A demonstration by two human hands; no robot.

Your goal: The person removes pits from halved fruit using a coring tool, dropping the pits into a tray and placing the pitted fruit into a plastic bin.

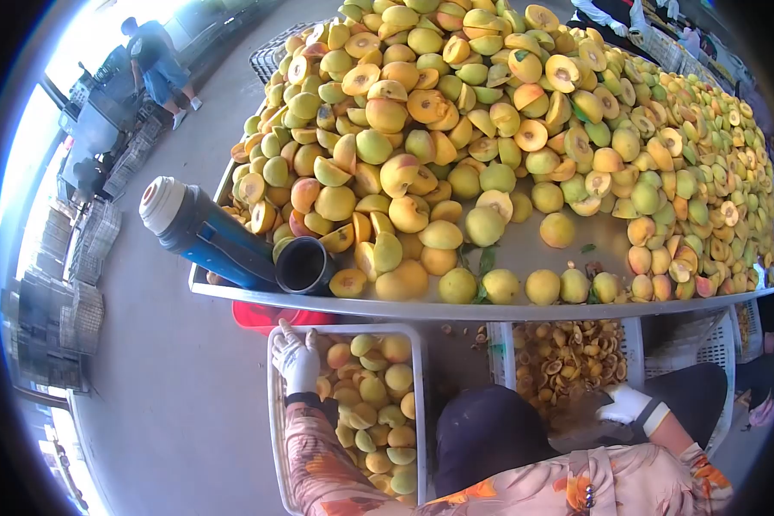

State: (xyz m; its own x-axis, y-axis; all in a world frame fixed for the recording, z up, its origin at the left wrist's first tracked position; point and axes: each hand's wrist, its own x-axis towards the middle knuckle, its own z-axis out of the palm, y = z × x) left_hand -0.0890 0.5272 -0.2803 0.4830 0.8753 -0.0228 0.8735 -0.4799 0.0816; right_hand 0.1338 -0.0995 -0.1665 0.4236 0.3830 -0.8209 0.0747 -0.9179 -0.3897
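Observation:
My left hand point(297, 361), in a white glove, lies at the far left corner of a white plastic crate point(420, 387). Its fingers stretch forward by the rim, and no fruit shows in them. Whole and halved yellow-green fruits, like apricots or peaches point(372, 390), fill this crate. On the other side, my gloved right hand point(625, 404) is low beside a second crate point(634, 353) of brownish, shrivelled-looking fruit pieces point(568, 361). The area by its fingertips is blurred, so its grip is unclear.
A metal-edged table point(490, 310) bears a large heap of cut fruit point(490, 112). A blue thermos point(219, 236) leans beside a dark cup point(304, 265) at its left corner. A red basin point(271, 316) sits below. Other people point(159, 64) and stacked crates point(82, 318) are around.

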